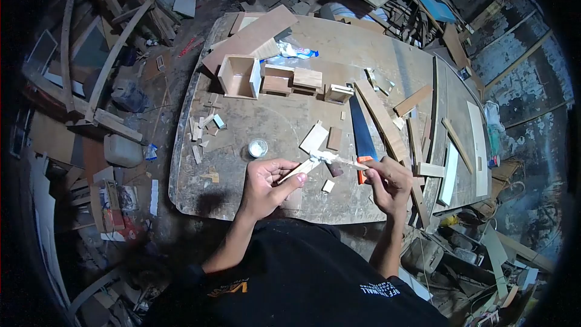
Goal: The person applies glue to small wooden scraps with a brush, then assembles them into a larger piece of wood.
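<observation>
Left hand [266,184]: fingers are gripping a wood strip [298,170].
Right hand [387,183]: fingers are pinching a stick [346,161], spreading white glue [321,157].
Tip: keeping the strip steady and the coat thin seems wise.

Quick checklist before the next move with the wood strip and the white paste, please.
1. The wood strip is gripped in the left hand: ok.
2. The thin stick is gripped in the right hand: ok.
3. The white paste sits on the strip's far end, where the stick meets it: ok.
4. The paste is spread evenly: cannot tell, too small.
5. The small round tub is open and close to the left hand: ok.
6. The saw lies flat on the table, with its blade pointing away from the hands: ok.
</observation>
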### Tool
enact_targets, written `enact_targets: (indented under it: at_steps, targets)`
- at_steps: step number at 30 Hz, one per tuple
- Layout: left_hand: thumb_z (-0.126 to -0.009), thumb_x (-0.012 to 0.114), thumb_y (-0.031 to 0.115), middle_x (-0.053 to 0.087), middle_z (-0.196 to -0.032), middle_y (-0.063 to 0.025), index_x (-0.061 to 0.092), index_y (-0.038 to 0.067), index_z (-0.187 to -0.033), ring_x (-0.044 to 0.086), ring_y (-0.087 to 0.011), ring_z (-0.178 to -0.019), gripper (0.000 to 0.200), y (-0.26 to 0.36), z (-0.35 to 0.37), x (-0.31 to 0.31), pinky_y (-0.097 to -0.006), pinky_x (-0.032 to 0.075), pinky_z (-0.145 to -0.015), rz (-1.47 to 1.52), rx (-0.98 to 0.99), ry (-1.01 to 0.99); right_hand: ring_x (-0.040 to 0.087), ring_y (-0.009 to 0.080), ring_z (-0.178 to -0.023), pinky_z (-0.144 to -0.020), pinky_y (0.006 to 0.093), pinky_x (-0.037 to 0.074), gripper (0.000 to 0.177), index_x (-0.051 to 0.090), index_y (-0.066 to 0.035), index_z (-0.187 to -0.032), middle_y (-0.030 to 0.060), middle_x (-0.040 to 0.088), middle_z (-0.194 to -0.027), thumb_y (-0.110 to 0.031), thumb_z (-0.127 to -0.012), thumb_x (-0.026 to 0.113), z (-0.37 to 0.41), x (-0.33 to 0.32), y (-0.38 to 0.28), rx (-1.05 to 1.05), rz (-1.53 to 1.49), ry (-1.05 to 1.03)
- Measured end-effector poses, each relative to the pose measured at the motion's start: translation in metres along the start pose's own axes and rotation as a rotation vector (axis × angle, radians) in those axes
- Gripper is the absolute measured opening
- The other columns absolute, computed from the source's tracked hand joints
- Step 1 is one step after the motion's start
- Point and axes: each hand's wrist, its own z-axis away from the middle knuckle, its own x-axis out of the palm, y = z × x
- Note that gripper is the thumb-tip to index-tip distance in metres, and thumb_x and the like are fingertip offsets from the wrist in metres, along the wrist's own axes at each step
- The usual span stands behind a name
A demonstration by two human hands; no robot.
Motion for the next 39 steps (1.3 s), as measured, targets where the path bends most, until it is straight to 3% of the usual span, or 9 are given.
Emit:
enact_targets:
  at_steps: [3,7,10,17,21,23,26,32,39]
  targets:
    - [-0.09,0.072,0.006,0.073,-0.087,-0.0107,0.068,-0.008,-0.108,0.062,-0.0057,-0.066,0.023,-0.003,0.002,-0.002,-0.0189,0.049,-0.057,0.019,-0.031,-0.022,0.047,0.0107,-0.054,-0.051,0.0271,0.031,0.013,0.075,0.003,-0.095,0.0039,0.054,-0.061,0.004,-0.083,0.068,0.0,0.0,0.002,0.0,0.014,0.12]
    - [-0.091,0.071,0.013,0.072,-0.08,-0.009,0.069,-0.006,-0.108,0.052,-0.0019,-0.053,0.025,-0.005,0.003,-0.001,-0.0167,0.038,-0.042,0.031,-0.078,-0.016,0.047,0.0104,-0.054,-0.051,0.0263,0.032,0.012,0.074,0.005,-0.095,0.0046,0.055,-0.062,0.004,-0.085,0.066,0.002,-0.009,0.0,-0.033,0.007,0.114]
    - [-0.091,0.071,0.015,0.072,-0.08,-0.0087,0.069,-0.005,-0.107,0.053,-0.0024,-0.053,0.026,-0.01,0.004,-0.004,-0.0173,0.037,-0.041,0.071,-0.082,-0.015,0.047,0.0102,-0.054,-0.051,0.026,0.032,0.011,0.074,0.005,-0.093,0.0028,0.053,-0.061,0.004,-0.084,0.067,0.006,-0.011,-0.001,-0.001,-0.052,0.135]
    - [-0.091,0.071,0.013,0.072,-0.083,-0.0096,0.068,-0.005,-0.107,0.059,-0.0026,-0.061,0.025,-0.017,0.006,0.007,-0.0172,0.04,-0.044,0.002,-0.04,-0.027,0.046,0.0111,-0.054,-0.051,0.0269,0.032,0.012,0.074,0.002,-0.095,0.0034,0.051,-0.061,0.002,-0.085,0.069,0.012,-0.008,-0.007,0.059,0.05,-0.039]
    - [-0.093,0.069,0.013,0.073,-0.086,-0.0108,0.067,-0.005,-0.107,0.06,-0.003,-0.062,0.024,-0.027,0.003,0.006,-0.0172,0.04,-0.045,-0.014,-0.145,-0.037,0.049,0.01,-0.058,-0.053,0.0249,0.034,0.011,0.073,0.005,-0.097,0.0041,0.054,-0.065,0.002,-0.088,0.066,0.021,-0.013,0.007,0.119,0.036,0.119]
    - [-0.094,0.067,0.013,0.074,-0.089,-0.0112,0.066,-0.005,-0.108,0.06,-0.0033,-0.062,0.023,-0.036,-0.002,0.005,-0.0175,0.041,-0.047,0.043,-0.232,-0.048,0.054,0.0128,-0.056,-0.053,0.0262,0.039,0.011,0.074,0.003,-0.094,0.0074,0.059,-0.065,0.004,-0.084,0.07,0.025,-0.02,0.009,0.134,0.038,0.15]
    - [-0.095,0.064,0.013,0.074,-0.093,-0.0114,0.063,-0.004,-0.11,0.062,-0.0046,-0.066,0.023,-0.044,-0.009,0.007,-0.0188,0.045,-0.054,0.166,-0.337,-0.052,0.048,0.0082,-0.056,-0.052,0.0243,0.036,0.011,0.072,0.007,-0.097,0.0038,0.054,-0.065,0.003,-0.091,0.063,0.031,-0.019,0.009,0.154,0.028,0.145]
    - [-0.094,0.065,0.013,0.073,-0.108,-0.0105,0.063,0.001,-0.114,0.07,-0.0139,-0.09,0.023,-0.044,-0.018,0.014,-0.0285,0.055,-0.083,0.353,-0.395,0.017,0.049,0.0068,-0.055,-0.05,0.0226,0.037,0.014,0.072,0.007,-0.099,0.0012,0.056,-0.067,-0.001,-0.096,0.061,0.058,0.001,0.022,0.395,-0.379,0.188]
    - [-0.096,0.062,0.011,0.071,-0.11,-0.0118,0.062,0.0,-0.118,0.068,-0.0151,-0.092,0.024,-0.046,-0.033,0.009,-0.029,0.055,-0.082,0.505,-0.372,0.102,0.05,0.0072,-0.053,-0.049,0.0239,0.039,0.02,0.071,0.006,-0.096,0.001,0.057,-0.065,-0.01,-0.1,0.06,0.075,0.027,0.025,0.556,-0.658,0.188]
